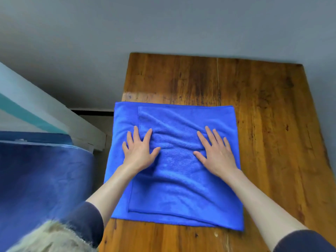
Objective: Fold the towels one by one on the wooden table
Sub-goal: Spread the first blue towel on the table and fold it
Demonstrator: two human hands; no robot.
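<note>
A blue towel (178, 188) lies folded over on the wooden table (269, 124), its upper layer a little narrower than the layer beneath, so a strip of the lower layer shows along the left and near edges. My left hand (139, 151) rests flat on the towel's left part, fingers spread, straddling the upper layer's left hem. Flat on the right part lies my right hand (216, 151), also with fingers apart. Neither hand grips the cloth. Soft wrinkles run between the two hands.
The table's left edge runs just under the towel's left side, which slightly overhangs it. Left of the table stands a dark blue upholstered surface (41, 179), with a white and teal slanted board (36, 110) behind it. A grey wall (163, 24) backs the table.
</note>
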